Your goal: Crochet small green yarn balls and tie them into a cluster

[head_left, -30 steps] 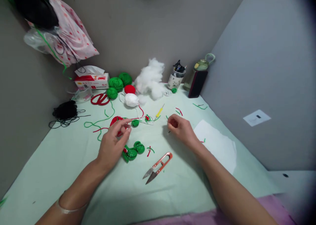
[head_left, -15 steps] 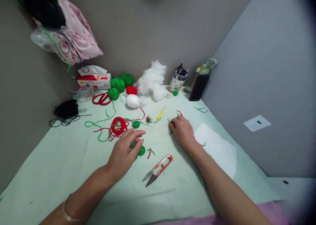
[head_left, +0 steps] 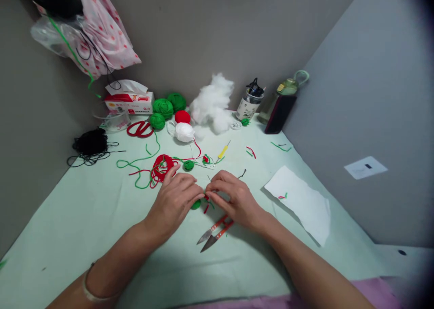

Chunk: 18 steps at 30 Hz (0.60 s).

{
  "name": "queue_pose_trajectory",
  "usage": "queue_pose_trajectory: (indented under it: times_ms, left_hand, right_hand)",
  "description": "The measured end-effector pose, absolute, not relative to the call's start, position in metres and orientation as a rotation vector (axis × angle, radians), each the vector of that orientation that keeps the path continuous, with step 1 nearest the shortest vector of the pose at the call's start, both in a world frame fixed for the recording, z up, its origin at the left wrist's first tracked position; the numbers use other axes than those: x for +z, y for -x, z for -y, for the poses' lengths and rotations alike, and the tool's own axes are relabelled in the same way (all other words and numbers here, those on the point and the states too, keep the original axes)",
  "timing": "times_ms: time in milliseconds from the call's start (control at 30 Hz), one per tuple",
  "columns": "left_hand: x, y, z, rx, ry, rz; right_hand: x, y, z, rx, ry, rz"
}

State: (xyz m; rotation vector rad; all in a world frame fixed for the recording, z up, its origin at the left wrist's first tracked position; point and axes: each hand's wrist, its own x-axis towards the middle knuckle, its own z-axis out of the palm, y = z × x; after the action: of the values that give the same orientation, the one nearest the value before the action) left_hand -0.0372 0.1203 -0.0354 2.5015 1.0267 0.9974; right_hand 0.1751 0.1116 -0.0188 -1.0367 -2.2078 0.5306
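Observation:
My left hand (head_left: 174, 198) and my right hand (head_left: 235, 198) meet at the fingertips over the middle of the table. Both pinch closed, and whatever lies between them is too small to make out. A thin dark end sticks up by the right fingers. Under the left fingers shows part of a small green ball (head_left: 195, 204). Short red and green yarn bits (head_left: 206, 208) lie just below the fingertips. Orange-handled thread snips (head_left: 213, 236) lie beneath my right hand, blades toward me, handle end hidden. A short dark strand (head_left: 242, 174) is behind that hand.
Tangled red yarn (head_left: 163, 168), a small green ball (head_left: 188, 165) and a yellow-handled hook (head_left: 223, 152) lie beyond my hands. White stuffing (head_left: 213, 103), green yarn balls (head_left: 163, 108) and a bottle (head_left: 288, 87) stand at the back. White paper (head_left: 301, 205) lies right, black yarn (head_left: 90, 142) left.
My right hand has come from the yarn bits farther back toward my left hand. The left fingers have closed to meet it. The view has shifted slightly.

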Motion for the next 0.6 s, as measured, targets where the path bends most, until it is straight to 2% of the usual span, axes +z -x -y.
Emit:
queue_pose_trajectory:
  times_ms: [233,600]
  left_hand:
    - [-0.025,0.033,-0.114,0.757,-1.633,-1.063]
    - [-0.008,0.03,-0.113,0.857,-0.823,-0.837]
  right_hand:
    - [-0.016,-0.18,-0.111,0.693,1.044,2.088]
    - [-0.018,-0.186,-0.116,1.007,1.129,1.765]
